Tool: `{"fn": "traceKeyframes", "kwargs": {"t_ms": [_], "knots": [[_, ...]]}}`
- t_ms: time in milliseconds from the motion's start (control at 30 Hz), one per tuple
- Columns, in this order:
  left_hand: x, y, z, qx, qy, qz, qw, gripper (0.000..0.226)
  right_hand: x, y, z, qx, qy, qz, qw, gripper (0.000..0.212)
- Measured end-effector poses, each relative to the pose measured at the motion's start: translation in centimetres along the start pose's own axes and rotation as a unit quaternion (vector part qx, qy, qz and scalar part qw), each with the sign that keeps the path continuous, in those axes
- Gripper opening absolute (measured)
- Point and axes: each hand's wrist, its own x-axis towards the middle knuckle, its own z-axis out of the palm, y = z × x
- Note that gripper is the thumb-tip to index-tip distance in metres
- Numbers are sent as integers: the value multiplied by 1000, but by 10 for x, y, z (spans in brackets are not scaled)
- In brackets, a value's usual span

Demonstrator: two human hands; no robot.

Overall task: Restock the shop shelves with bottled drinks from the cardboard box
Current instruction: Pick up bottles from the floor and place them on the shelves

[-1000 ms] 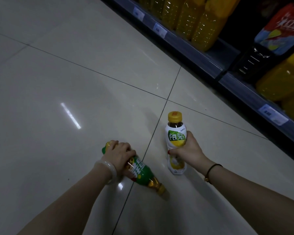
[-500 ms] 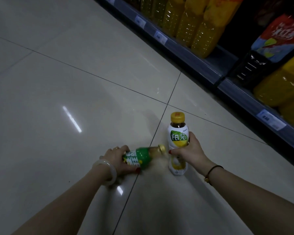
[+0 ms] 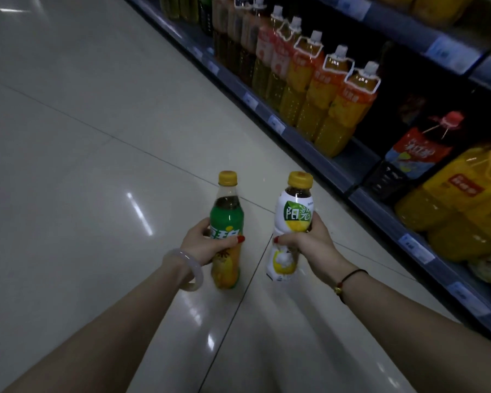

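My left hand grips a green-labelled bottle with a yellow cap, held upright above the tiled floor. Just to its right, my right hand holds a white-labelled bottle of dark drink, also yellow-capped and upright. The two bottles are side by side, a little apart, both lifted off the floor. The shop shelf runs diagonally along the right. No cardboard box is in view.
The bottom shelf holds a row of large orange and yellow drink bottles and yellow jugs, with price tags along its edge. A gap shows on the shelf between them. Pale glossy floor tiles fill the left.
The green bottle, lying tilted on the floor before, has been turned upright and lifted in my left hand. The white bottle has risen off the floor too. More of the shelf shows.
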Motion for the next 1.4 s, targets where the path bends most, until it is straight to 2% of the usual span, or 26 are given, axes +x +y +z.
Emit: {"fn": "traceKeyframes", "kwargs": {"t_ms": [267, 400, 567, 667, 800, 1033, 1233, 1400], "knots": [[-124, 212, -10, -47, 29, 71, 996, 47, -101, -210, -3, 34, -12, -46, 998, 57], [-198, 323, -22, -30, 31, 111, 993, 49, -160, -320, -10, 48, -9, -71, 996, 67], [-294, 455, -34, -5, 50, 162, 985, 47, -235, -466, -18, 56, -26, -113, 992, 67], [-342, 522, -43, -10, 60, 181, 982, 50, -279, -546, -20, 59, -43, -152, 986, 59], [-397, 594, -55, -24, 77, 218, 973, 59, -329, -632, -19, 55, -52, -199, 977, 60], [-477, 666, -78, -47, 92, 261, 960, 44, -390, -714, -9, 62, -80, -247, 964, 62], [-523, 677, -99, -32, 137, 277, 950, 56, -418, -739, 6, 69, -139, -268, 951, 61], [-564, 676, -103, -58, 195, 289, 936, 44, -429, -759, 25, 52, -208, -290, 933, 55]]}}
